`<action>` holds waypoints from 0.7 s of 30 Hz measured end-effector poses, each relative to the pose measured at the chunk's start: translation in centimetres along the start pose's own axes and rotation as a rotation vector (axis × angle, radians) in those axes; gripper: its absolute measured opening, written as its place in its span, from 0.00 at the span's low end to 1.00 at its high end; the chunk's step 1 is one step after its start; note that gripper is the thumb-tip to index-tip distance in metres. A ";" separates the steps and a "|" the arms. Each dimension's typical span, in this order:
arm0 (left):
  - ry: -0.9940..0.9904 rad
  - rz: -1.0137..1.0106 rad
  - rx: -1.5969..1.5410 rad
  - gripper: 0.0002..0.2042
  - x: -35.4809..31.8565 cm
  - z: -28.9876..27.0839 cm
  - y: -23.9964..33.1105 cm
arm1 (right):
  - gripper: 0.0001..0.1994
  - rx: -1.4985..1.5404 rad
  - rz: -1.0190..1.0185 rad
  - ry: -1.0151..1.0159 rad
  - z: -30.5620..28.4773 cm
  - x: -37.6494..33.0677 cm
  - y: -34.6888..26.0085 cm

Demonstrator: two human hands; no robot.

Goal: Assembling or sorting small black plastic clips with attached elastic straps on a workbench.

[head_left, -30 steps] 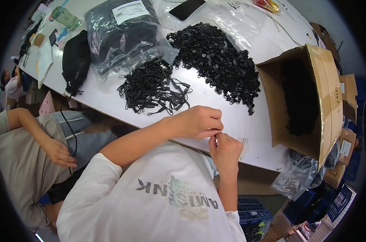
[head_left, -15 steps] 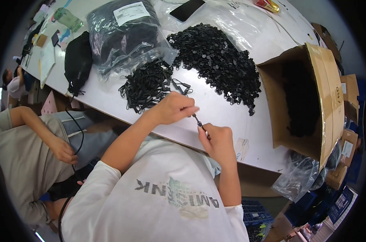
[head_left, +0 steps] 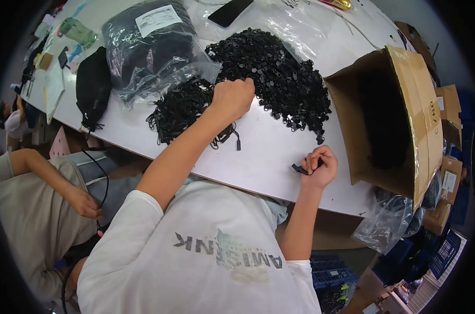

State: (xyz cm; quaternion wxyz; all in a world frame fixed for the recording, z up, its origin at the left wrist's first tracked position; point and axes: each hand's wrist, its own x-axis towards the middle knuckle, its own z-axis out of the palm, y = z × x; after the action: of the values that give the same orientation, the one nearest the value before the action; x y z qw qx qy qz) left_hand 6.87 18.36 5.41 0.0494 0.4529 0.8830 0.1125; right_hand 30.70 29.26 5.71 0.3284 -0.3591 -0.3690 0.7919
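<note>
hands (head_left: 232, 97) beside white-labelled clear bag (head_left: 151, 49)

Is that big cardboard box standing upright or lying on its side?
On its side: the cardboard box has its open mouth facing sideways toward the pile of black parts.

A single head-worn fisheye view looks steeply down, close over the person's white-shirted chest, facing the white counter (head_left: 279, 152). Straight edges bow toward the dark rim, where the open brown cardboard box (head_left: 405, 115) sits right.
</note>
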 end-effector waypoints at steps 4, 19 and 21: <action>0.028 0.018 0.003 0.12 0.0 1.1 -1.0 | 0.08 -0.195 0.012 0.062 1.0 -0.7 0.6; 0.033 -0.035 -0.821 0.05 -2.4 -2.7 0.2 | 0.08 -0.990 -0.386 -0.039 2.2 -2.4 4.6; 0.042 -0.019 -0.983 0.05 -3.4 -2.8 0.6 | 0.11 -1.132 -0.555 -0.072 2.3 -2.6 4.8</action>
State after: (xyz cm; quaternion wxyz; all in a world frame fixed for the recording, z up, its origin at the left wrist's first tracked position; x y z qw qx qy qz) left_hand 8.76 15.54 8.17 0.2408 0.3656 0.7303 0.5245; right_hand 28.99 23.96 3.74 0.2680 -0.3411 -0.8211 0.3710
